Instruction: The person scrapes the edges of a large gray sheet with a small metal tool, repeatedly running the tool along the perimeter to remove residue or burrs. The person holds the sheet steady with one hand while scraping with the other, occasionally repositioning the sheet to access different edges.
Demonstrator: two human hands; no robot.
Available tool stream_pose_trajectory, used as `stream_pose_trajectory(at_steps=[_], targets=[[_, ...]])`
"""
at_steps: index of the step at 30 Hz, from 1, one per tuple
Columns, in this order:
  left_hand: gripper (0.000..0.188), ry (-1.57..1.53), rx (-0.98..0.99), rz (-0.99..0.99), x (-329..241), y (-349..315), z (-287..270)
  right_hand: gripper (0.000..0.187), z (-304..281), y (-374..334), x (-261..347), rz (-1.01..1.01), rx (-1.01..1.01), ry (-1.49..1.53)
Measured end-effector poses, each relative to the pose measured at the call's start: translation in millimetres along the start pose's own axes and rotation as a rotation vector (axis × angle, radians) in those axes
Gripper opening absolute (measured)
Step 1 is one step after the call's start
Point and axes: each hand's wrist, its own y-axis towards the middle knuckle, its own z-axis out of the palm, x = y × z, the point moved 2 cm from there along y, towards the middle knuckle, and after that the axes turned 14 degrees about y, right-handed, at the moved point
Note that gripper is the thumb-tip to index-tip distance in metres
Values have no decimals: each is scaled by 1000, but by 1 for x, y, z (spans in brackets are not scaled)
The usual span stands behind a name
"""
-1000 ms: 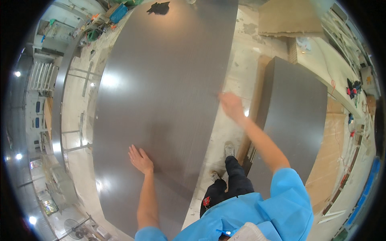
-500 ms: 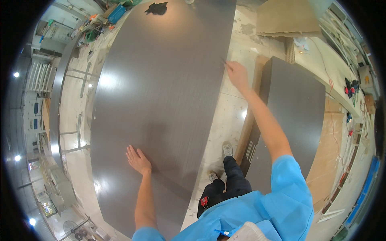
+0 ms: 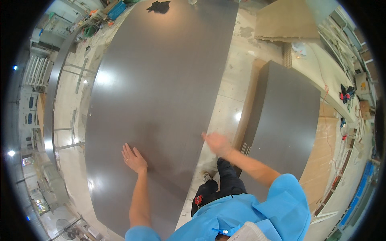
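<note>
A large dark grey-brown panel (image 3: 161, 88) with a faint sheen stretches out in front of me. My left hand (image 3: 134, 159) lies flat on its surface, fingers stretched out and slightly apart. At the panel's right edge is my right hand (image 3: 217, 143), its fingers drawn together in a pinch and a little smeared by motion. Whatever the pinch holds is too small or blurred to make out.
To my right stands a stack of similar dark panels (image 3: 287, 108). A crumpled black cloth (image 3: 159, 7) lies at the panel's far end. Brown board (image 3: 285, 20) rests at the far right, and a metal frame (image 3: 82, 74) is on the left.
My right hand has come a long way toward me along the panel's right edge, its elbow bending. My left hand stays flat in about the same spot.
</note>
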Motion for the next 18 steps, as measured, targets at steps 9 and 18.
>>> stream_pose_trajectory(at_steps=[9, 18], targets=[[61, -8, 0, 9, -1, -1, -4, 25, -77, 97, -101, 121, -316, -128], [63, -11, 1, 24, -11, 6, -7, 22, -24, 48, 3, -27, -417, 1]])
